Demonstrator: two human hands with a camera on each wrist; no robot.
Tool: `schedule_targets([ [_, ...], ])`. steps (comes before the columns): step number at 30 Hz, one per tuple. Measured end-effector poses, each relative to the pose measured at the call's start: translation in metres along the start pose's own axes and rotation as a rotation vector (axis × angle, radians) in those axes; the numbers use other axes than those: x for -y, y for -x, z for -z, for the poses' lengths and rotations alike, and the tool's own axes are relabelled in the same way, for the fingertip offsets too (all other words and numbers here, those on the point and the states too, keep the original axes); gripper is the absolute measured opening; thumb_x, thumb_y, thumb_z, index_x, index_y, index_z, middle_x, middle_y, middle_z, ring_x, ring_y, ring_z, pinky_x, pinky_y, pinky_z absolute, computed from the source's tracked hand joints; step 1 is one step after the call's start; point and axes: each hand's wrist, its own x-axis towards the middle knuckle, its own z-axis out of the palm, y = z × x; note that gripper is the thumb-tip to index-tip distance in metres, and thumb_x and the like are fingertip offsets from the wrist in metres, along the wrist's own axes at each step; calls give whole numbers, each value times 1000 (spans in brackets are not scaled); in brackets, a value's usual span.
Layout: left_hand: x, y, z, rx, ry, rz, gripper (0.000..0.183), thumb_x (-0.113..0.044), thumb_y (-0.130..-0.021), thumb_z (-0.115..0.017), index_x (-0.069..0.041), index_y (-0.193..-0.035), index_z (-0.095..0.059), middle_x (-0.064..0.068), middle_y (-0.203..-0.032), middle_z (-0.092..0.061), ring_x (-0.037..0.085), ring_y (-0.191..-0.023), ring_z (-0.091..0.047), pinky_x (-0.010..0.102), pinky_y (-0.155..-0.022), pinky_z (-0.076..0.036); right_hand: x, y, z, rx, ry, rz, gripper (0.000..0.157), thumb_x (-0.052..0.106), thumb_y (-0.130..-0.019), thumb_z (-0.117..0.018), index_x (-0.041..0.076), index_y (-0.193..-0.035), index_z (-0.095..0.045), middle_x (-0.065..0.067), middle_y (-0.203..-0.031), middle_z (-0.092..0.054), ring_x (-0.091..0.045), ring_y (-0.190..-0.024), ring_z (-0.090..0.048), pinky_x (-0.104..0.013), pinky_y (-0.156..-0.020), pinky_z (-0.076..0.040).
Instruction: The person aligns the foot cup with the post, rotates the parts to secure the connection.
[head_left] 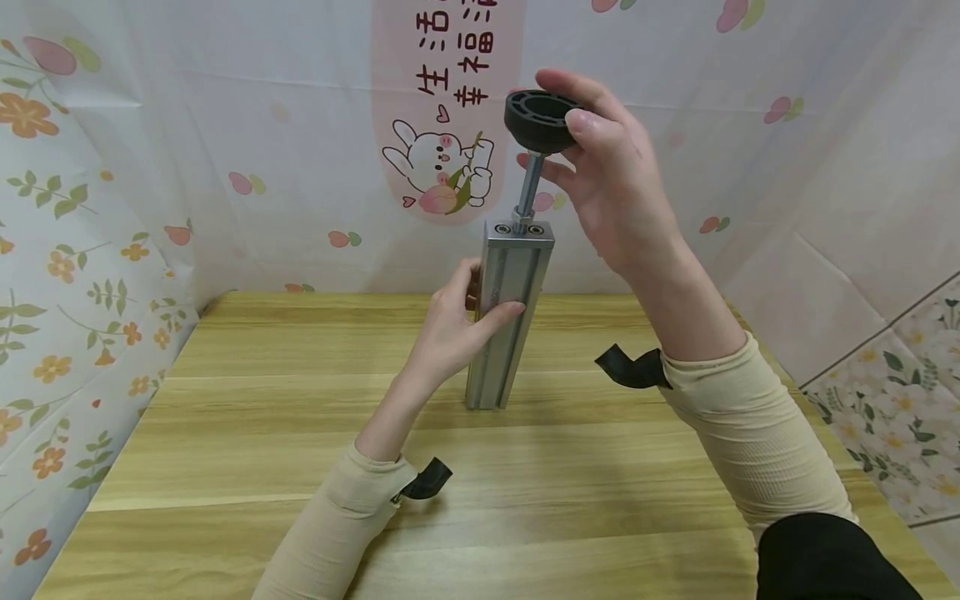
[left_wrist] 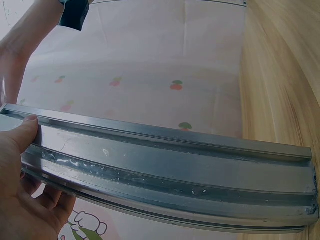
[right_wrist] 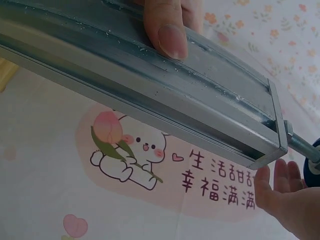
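Two hands point(head_left: 453, 329) point(head_left: 615, 171) grip one metal post point(head_left: 513, 271) and one black foot point(head_left: 531, 132).

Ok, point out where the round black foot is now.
In the head view, the round black foot is high, just right of centre, atop the threaded silver metal rod, with the right hand against its right side.

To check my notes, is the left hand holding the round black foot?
No, the left hand grips the metal profile, below the round black foot.

Post point(head_left: 516, 279) before the backdrop point(head_left: 285, 108), rod point(head_left: 528, 187) at its upper end, foot point(head_left: 536, 133) atop the rod, table point(head_left: 262, 433) below.
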Motion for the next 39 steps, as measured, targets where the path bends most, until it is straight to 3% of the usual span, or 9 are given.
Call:
schedule_targets([
  [5,2,0,0,1,-2,-5,50,-27,-93,-76,-12,-134,-51,6,-98,-63,19,-89,-60,33,-78,-52,-2,0,0,-8,-25,8,48,16,-90,-60,2,-136,-59,-17,-139,-49,-34,-126,-57,-46,-106,-46],
  [12,2,0,0,1,-10,-11,50,-26,-93,-76,-12,-133,-51,6,-99,-63,18,-91,-60,32,-79,-52,-2,3,-3,-48,50,48,53,9,-88,-68,1,-140,-57,-16,-130,-57,-29,-124,-56,-34,-101,-51],
  [18,2,0,0,-1,-14,-7,51,-27,-93,-77,-12,-134,-50,7,-100,-64,19,-91,-60,32,-79,-51,-2,4,-4,-64,123,88,58,9,-85,-74,5,-140,-56,-14,-124,-58,-28,-120,-57,-34,-102,-50],
  [24,0,0,1,2,-4,0,51,-28,-93,-76,-12,-135,-50,7,-101,-64,19,-92,-60,33,-80,-52,-6,0,1,-18,32,43,58,22,-90,-69,3,-143,-55,-16,-141,-51,-32,-130,-55,-46,-108,-47],
  [29,0,-1,1,5,-10,6,52,-28,-93,-76,-12,-135,-50,7,-101,-63,19,-91,-59,32,-79,-51,-6,-2,2,28,-77,-29,62,27,-85,-73,3,-141,-56,-22,-142,-58,-37,-131,-57,-50,-109,-44],
  [34,0,-1,1,4,-14,7,52,-27,-93,-76,-13,-135,-50,7,-101,-63,19,-91,-60,32,-78,-51,-4,-1,0,52,-79,-61,59,25,-86,-69,2,-139,-56,-22,-140,-63,-36,-132,-57,-48,-109,-42],
  [39,0,-1,1,1,-19,10,53,-28,-92,-77,-13,-136,-50,7,-101,-64,19,-91,-61,32,-78,-52,-5,-1,0,33,-56,-40,49,22,-87,-68,3,-132,-60,-21,-135,-64,-36,-131,-57,-47,-108,-42],
])
